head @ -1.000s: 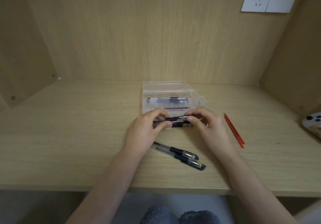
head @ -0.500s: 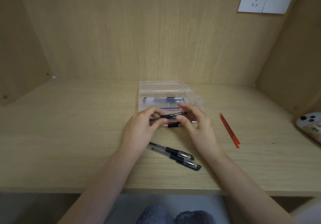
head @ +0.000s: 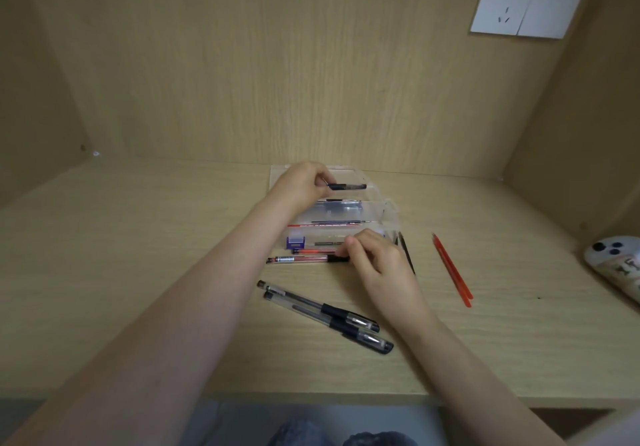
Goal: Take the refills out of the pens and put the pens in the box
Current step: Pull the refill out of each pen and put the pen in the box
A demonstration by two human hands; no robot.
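A clear plastic box (head: 379, 208) stands open in the middle of the desk with pens and thin refills lying inside. My left hand (head: 301, 182) hovers over the box's far part, shut on a black pen (head: 347, 187) held level. My right hand (head: 375, 260) rests on the desk just in front of the box, its fingertips pinched on the black end of a red-ink pen (head: 301, 259). Another red pen (head: 313, 251) lies right behind that one. Two black gel pens (head: 325, 312) lie side by side nearer to me.
Two red refills (head: 452, 269) lie at the right, and a thin dark refill (head: 406, 250) lies by the box's right corner. A small purple item (head: 295, 242) sits at the box's front left. A phone (head: 614, 265) rests at the right edge.
My hands have parted. The left hand carried the black pen up and back over the box, while the right hand dropped to the red pen on the desk.
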